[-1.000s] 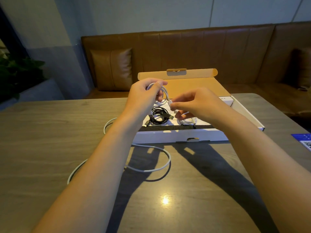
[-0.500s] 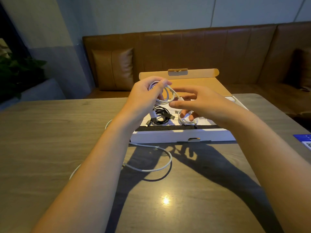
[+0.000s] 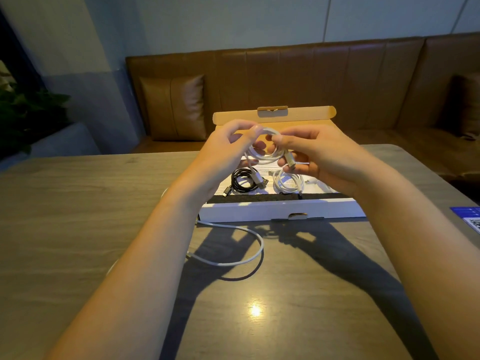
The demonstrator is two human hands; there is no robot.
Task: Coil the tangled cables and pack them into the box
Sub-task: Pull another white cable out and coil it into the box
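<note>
Inside, the box holds a black coil beside a white coil.

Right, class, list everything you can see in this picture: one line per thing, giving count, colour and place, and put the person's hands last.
Box: one, white with a tan open lid, on the table's far side.
Black cable: one, coiled, in the box, left part.
White coil: one, in the box, right of the black cable.
White cable: one, looped, held above the box.
Loose cable: one, white, on the table before the box.
Table: one, grey-brown wood.
Bench: one, brown, behind the table.
Cushion: one, brown, on the bench.
Card: one, blue, at the table's right edge.
Left hand: holds the white cable.
Right hand: pinches the white cable.
</note>
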